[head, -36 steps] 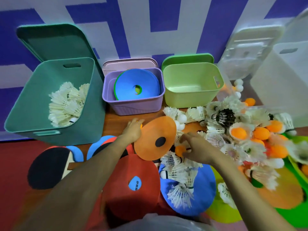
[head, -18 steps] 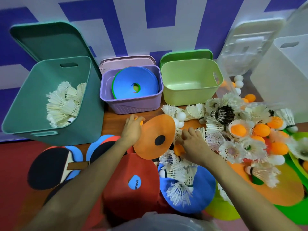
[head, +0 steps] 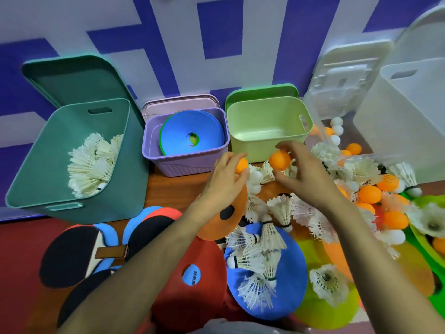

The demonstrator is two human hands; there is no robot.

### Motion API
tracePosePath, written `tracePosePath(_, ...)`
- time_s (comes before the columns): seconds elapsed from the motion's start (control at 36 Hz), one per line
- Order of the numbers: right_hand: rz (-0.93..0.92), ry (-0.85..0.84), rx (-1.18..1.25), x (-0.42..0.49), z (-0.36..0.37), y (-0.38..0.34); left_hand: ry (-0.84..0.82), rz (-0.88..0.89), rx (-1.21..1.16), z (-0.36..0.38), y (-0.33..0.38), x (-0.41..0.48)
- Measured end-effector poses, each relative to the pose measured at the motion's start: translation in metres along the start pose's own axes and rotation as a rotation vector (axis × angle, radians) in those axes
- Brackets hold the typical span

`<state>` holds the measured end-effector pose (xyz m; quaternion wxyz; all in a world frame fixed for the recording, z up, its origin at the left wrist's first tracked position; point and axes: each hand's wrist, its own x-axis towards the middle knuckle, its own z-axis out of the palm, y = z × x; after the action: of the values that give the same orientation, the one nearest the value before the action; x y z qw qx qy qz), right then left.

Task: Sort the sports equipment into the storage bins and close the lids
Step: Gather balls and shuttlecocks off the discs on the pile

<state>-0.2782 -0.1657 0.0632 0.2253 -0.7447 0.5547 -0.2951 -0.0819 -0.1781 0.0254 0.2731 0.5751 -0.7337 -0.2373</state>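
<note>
Two balls are up, one per hand: the left hand [head: 224, 182] curls its fingers round an orange ball [head: 242, 165], and the right hand [head: 305, 174] pinches a second orange ball [head: 279, 160]. They are round, with no long axis. Both hang just before the green bin [head: 260, 150]. Half a second ago the hands were lower, at the orange disc [head: 216, 231]

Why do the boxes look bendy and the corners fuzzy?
Head view: the wide lens bends things, so the teal bin and white bin lean outward. Head view: corners look smeared; the middle is sharper, where the left hand grips the left ball and the right hand the right ball.
</note>
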Motion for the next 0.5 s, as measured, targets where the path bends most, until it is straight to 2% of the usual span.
tracePosePath(0.14,-0.007,0.148,-0.041,0.027,-0.024,0.023,0.028,0.097,0.029,0.006,0.033,0.031)
tracePosePath(0.22,0.057,0.196,-0.079,0.044,-0.040,0.048,0.018,0.133,0.049,0.015,0.053,0.046)
tracePosePath(0.5,0.445,0.033,-0.174,0.082,-0.080,0.137,-0.074,0.257,0.026,0.054,0.096,0.086)
